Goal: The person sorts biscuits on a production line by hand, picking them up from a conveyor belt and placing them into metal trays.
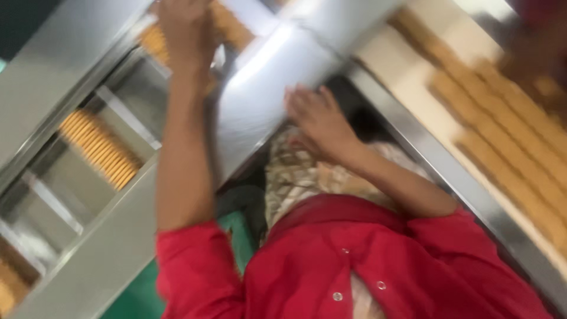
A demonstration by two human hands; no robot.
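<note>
Head view, blurred by motion and tilted. The left hand (pixel 184 32) reaches to the far side of a steel channel (pixel 127 94), its fingers closed over a stack of round, golden-brown biscuits (pixel 227 23) standing on edge at the far end of that trough. The blur hides how tightly it grips. The bare forearm runs from there back to a rolled red sleeve (pixel 195 266) at the near edge.

The right hand (pixel 322 121) lies flat, fingers together and slightly curled, on the edge of a smooth, shiny sheet-metal guard (pixel 266 94) in the middle of the scene. It holds nothing, only presses against the metal.

To the left, in the same brushed-steel trough, a second ridged biscuit stack (pixel 100 147) lies between thin metal dividers, well apart from the left hand. More biscuits (pixel 9 286) show at the near-left corner.

To the right, beyond a steel rail (pixel 449 171), long rows of biscuits (pixel 508 142) packed edge to edge run diagonally over a pale, flat conveyor surface (pixel 407 71).

Near the camera, the red garment has small metal snap buttons and lies over a beige patterned cloth (pixel 301 174). A green floor (pixel 133 298) shows near left.
</note>
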